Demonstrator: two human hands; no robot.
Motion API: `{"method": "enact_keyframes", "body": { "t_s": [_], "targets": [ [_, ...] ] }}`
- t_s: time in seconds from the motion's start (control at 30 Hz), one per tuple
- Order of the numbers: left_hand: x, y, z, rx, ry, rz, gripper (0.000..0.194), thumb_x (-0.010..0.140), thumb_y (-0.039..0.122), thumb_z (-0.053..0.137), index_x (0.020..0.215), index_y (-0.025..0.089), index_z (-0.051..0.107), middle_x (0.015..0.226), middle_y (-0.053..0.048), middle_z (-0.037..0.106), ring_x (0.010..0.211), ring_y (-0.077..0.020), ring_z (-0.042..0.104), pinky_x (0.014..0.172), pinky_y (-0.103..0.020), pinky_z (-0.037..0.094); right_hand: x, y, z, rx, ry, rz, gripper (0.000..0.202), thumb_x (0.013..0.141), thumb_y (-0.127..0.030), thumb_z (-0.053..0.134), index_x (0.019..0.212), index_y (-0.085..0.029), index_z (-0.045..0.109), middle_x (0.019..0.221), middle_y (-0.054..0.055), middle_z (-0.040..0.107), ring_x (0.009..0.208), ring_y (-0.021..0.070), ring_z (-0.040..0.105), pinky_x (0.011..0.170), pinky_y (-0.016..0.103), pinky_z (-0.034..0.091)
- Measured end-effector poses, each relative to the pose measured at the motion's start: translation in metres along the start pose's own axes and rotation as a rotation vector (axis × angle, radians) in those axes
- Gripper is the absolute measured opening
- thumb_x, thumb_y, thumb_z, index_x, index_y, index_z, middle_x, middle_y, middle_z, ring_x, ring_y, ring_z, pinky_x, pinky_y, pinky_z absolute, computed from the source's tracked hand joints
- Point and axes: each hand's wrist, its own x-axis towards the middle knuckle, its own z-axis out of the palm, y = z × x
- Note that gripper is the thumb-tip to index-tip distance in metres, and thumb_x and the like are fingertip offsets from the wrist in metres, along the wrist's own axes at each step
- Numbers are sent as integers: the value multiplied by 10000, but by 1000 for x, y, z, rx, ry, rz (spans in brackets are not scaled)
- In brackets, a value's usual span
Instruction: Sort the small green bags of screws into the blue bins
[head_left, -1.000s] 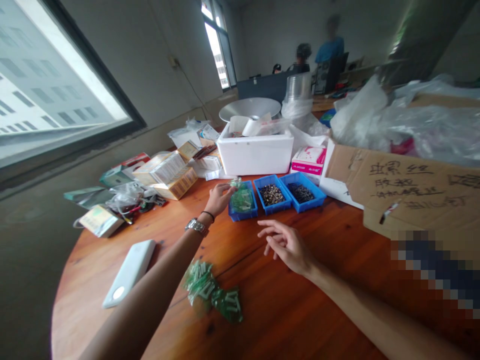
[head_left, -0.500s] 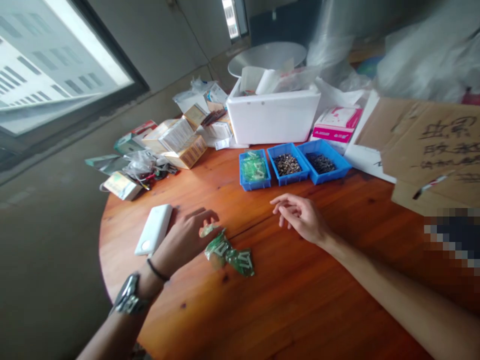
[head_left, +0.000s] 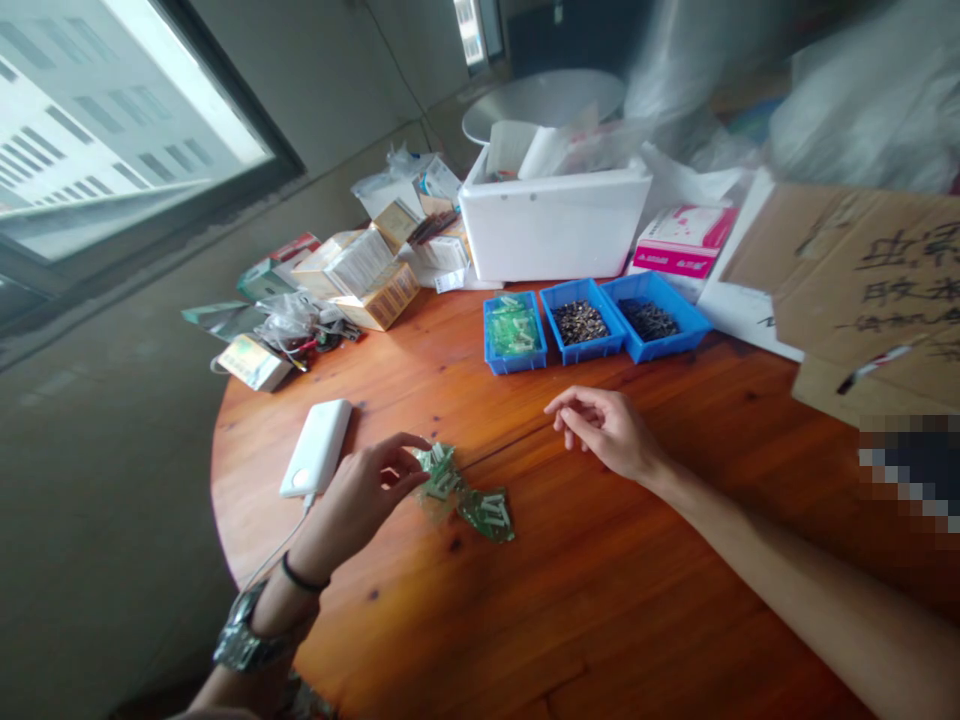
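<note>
My left hand (head_left: pixel 379 478), with a watch and a black band at its wrist, is beside a small green-and-clear packet (head_left: pixel 441 478). Its thumb and forefinger are apart at the packet's left edge; whether they touch it I cannot tell. A second green packet (head_left: pixel 487 512) with white strips inside lies just to the right. Over the table, my right hand (head_left: pixel 606 428) hovers with loosely bent fingers and holds nothing visible. Beyond it stand a blue bin of green packets (head_left: pixel 514 366), a blue bin of brownish small metal parts (head_left: pixel 589 352) and a blue bin of dark screw-like pieces (head_left: pixel 667 347).
A white power bank (head_left: pixel 319 445) with a cable lies left of my left hand. Behind the bins stands a white foam box (head_left: pixel 555 230). Cartons (head_left: pixel 379 295) crowd the back left, and a cardboard sheet (head_left: pixel 832 250) with writing leans at the right of the wooden table (head_left: pixel 600 600).
My left hand has drawn slightly back to the left and its thumb and forefinger have spread, showing more of the packet. My right hand stays nearly still. The view has shifted a little.
</note>
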Motion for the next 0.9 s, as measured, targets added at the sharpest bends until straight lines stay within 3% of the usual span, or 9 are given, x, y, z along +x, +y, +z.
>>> {"method": "enact_keyframes", "body": {
  "t_s": [0.1,0.2,0.33,0.43,0.53,0.67,0.73,0.8,0.9],
  "targets": [
    [9,14,-13,-116,3,-35,309,841,458,773,1001,199,821,792,-66,768,623,-183,658,563,-278,540,0,-1,0,7,-1,11,240,956,-368,620,975,-164,746,778,36,711,561,133,653,494,223,481],
    [23,40,-8,-302,29,-18,305,808,443,823,946,170,820,713,-52,727,571,-160,613,532,-269,521,1,-5,1,32,-1,23,252,935,-385,650,994,-160,747,773,34,713,561,132,654,506,225,494],
    [53,66,42,-727,32,-20,340,757,433,881,914,156,761,709,-29,688,619,-147,632,586,-260,561,2,-10,1,122,-30,109,383,912,-482,698,1107,-156,746,793,40,725,521,126,624,422,211,438],
    [74,76,88,-978,-75,-78,423,670,432,940,886,130,736,765,-46,707,638,-138,643,627,-273,588,3,-10,0,160,8,168,394,917,-545,693,886,-154,730,576,-15,613,395,96,484,351,203,338],
    [88,82,110,-1038,-147,-97,453,651,426,954,910,116,749,790,-54,716,654,-137,649,638,-272,588,6,-8,-2,176,121,186,410,894,-534,720,739,-155,701,466,-53,483,366,76,393,345,199,284],
    [94,87,104,-938,-58,17,379,691,412,938,868,125,765,773,-30,694,634,-112,612,622,-235,547,9,-6,-3,233,204,176,355,850,-486,771,899,-137,813,466,-62,477,361,69,353,341,201,250],
    [93,88,98,-943,-60,47,374,727,439,915,886,128,779,779,-32,692,650,-116,615,639,-233,542,8,-7,-2,205,236,106,311,857,-416,763,996,-150,846,519,-20,599,372,87,436,362,215,332],
    [90,87,98,-1024,-131,30,404,777,494,874,921,127,786,824,-53,713,695,-135,646,689,-252,559,7,-8,0,157,254,12,260,857,-315,739,1046,-183,860,758,54,769,439,111,566,425,245,459],
    [86,83,105,-1039,-138,24,389,789,492,869,883,125,778,815,-61,727,703,-139,651,709,-252,552,3,-6,3,93,213,-57,265,851,-220,695,1053,-211,866,1010,90,811,521,133,649,486,272,548]
  ]
}}
